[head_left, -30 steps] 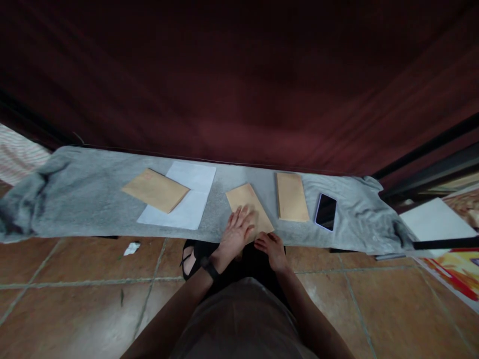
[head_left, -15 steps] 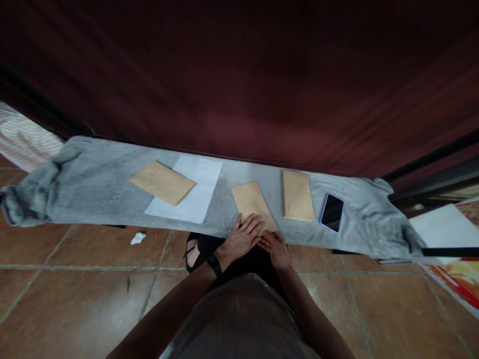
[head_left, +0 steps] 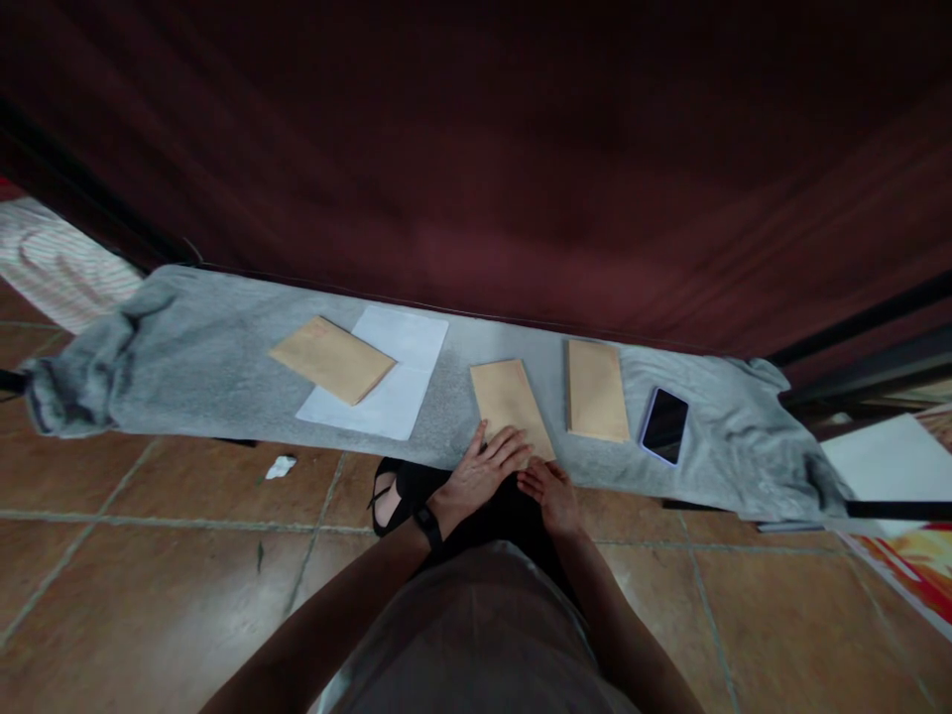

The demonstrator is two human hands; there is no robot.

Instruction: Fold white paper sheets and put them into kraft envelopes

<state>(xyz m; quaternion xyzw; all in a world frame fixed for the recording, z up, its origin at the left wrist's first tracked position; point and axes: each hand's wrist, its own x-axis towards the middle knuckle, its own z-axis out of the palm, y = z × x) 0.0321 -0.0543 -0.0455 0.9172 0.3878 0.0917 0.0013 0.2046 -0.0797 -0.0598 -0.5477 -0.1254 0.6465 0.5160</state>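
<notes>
Envelope (head_left: 506, 390) shows more — our flat, open left hand (head_left: 485, 470) slid nearward, focusing work there; right hand (head_left: 554, 496) curled, grip unclear.

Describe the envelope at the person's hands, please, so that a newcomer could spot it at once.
Below the dark red fabric runs a long grey cloth. Toward its near edge, around the middle, a brown envelope lies aslant. Unlike its brown left neighbour, on white paper, and its brown right neighbour, beside a phone, it lies partly under the left hand.
</notes>
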